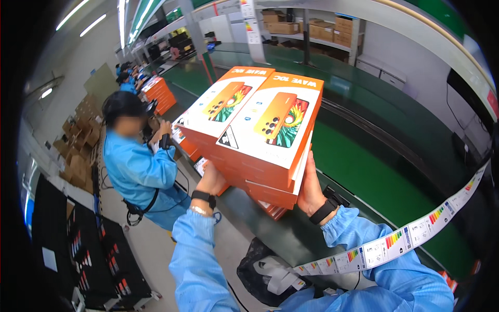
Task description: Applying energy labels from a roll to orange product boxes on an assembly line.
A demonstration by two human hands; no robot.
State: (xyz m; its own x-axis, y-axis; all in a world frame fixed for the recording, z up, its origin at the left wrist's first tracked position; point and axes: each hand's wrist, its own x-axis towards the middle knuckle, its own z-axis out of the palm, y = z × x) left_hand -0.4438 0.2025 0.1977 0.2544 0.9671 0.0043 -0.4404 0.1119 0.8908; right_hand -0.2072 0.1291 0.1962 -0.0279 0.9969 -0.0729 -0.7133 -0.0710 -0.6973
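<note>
Gripping a stack of orange-and-white boxes (253,132), the left hand (211,180) and right hand (310,186) were apart, near a green belt (353,161).

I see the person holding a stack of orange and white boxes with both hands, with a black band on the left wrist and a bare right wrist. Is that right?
Not quite: the right wrist isn't bare. The head view shows a right wristband, also black. The left hand and right hand do hold the stack of boxes.
</note>
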